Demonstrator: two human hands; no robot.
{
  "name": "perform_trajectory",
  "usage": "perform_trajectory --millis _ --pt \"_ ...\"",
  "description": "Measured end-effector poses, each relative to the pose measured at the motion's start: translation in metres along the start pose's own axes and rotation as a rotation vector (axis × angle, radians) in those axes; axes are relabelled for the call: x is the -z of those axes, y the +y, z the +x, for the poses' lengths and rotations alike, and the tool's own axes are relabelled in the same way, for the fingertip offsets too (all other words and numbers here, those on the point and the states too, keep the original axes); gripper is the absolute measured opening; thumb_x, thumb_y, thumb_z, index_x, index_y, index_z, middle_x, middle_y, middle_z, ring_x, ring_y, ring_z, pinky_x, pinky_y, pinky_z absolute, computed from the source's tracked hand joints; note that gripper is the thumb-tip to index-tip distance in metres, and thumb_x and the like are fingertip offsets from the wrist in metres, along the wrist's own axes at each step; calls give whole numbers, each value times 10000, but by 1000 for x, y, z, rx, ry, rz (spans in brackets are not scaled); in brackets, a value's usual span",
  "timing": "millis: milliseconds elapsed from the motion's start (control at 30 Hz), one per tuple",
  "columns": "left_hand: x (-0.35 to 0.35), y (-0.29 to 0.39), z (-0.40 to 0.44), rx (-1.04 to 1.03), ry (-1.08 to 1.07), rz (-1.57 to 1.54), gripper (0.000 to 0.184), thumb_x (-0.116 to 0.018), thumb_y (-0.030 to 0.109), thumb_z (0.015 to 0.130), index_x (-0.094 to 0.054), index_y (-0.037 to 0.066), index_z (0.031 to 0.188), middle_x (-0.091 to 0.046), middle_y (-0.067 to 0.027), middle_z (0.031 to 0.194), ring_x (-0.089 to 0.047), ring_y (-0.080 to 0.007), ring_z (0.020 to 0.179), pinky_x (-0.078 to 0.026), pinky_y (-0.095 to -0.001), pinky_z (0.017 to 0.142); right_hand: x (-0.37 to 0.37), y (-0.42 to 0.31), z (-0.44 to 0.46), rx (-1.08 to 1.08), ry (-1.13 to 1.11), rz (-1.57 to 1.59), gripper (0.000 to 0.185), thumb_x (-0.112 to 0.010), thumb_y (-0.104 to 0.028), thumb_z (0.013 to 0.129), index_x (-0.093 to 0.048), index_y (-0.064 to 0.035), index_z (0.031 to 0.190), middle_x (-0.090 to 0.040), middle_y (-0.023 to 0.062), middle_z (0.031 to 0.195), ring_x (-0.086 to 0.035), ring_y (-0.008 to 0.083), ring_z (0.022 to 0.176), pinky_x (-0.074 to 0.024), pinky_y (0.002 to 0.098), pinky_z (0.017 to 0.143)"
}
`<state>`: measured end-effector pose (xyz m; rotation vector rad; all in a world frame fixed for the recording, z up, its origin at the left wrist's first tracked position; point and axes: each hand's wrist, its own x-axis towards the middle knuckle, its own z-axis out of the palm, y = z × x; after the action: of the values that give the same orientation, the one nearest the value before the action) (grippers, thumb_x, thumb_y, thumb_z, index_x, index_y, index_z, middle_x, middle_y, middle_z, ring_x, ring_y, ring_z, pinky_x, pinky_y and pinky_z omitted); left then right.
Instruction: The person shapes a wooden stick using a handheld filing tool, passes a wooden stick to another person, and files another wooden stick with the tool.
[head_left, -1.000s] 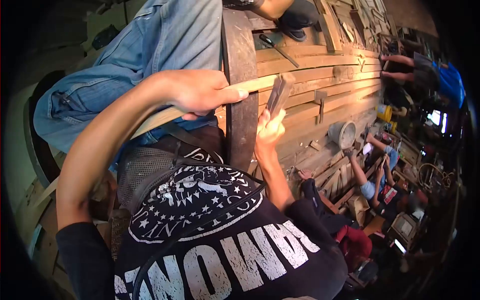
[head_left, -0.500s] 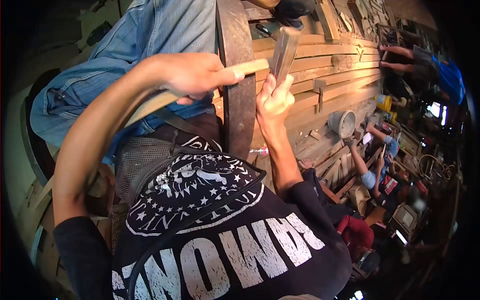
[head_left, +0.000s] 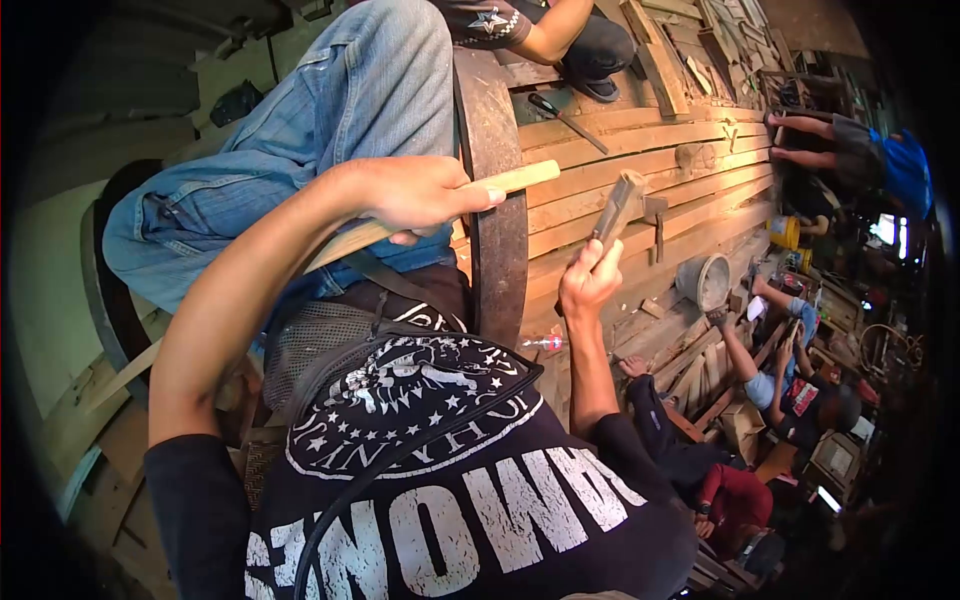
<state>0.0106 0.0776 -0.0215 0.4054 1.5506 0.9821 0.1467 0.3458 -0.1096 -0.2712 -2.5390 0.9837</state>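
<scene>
My left hand (head_left: 425, 195) is wrapped around a long pale wooden strip (head_left: 525, 178), thumb along it. One end of the strip sticks out past the thumb over a dark curved beam (head_left: 497, 250); the rest runs back under my left forearm. Off to the right, my right hand (head_left: 590, 280) grips a short, thick wooden block (head_left: 621, 205) by its lower end, its top pointing up and away. A gap separates block and strip. Beyond the block, a hammer-like tool (head_left: 656, 228) with a flat head lies on the boards.
Long planks (head_left: 600, 180) stretch behind the beam, with a dark-handled tool (head_left: 568, 122) on them. A grey bucket (head_left: 704, 282) lies tilted at right. One person (head_left: 550, 30) sits ahead; others sit or stand at right among wood scraps.
My right hand has moved right and down with the block, away from the strip's end, which it was close to before. My left hand keeps the strip; the whole view has shifted slightly.
</scene>
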Motion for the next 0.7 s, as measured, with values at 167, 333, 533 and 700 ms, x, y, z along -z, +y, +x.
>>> perform_trajectory --millis 167,333,533,700 --pt "-3 -5 4 -21 11 -53 585 -385 522 1014 -424 66 648 -375 6 487 -409 -116 374 -343 -294 361 -21 -31 7 26 -125 155 219 -532 -189 974 -529 26 1019 -551 126 577 -588 295 487 -431 373 456" --pt "-2 -4 4 3 35 -17 585 -420 523 1002 -489 36 685 -439 -47 488 -469 -178 397 -397 -335 402 -27 -41 6 108 -168 96 249 -569 -213 969 -543 27 1027 -591 130 595 -615 285 492 -449 358 456" --pt "-39 -4 -3 -191 637 595 473 -545 453 939 -622 -10 889 -608 -264 662 -626 -444 656 -494 -530 612 -10 -54 18 51 -101 114 159 -526 -164 983 -540 -6 972 -493 88 543 -527 209 456 -406 350 451" --pt "-46 -4 -4 -208 678 583 426 -562 423 933 -607 1 901 -618 -247 660 -627 -448 661 -496 -539 613 10 -62 12 30 -316 -84 168 -578 -136 940 -533 19 989 -590 230 616 -611 417 563 -450 442 470"
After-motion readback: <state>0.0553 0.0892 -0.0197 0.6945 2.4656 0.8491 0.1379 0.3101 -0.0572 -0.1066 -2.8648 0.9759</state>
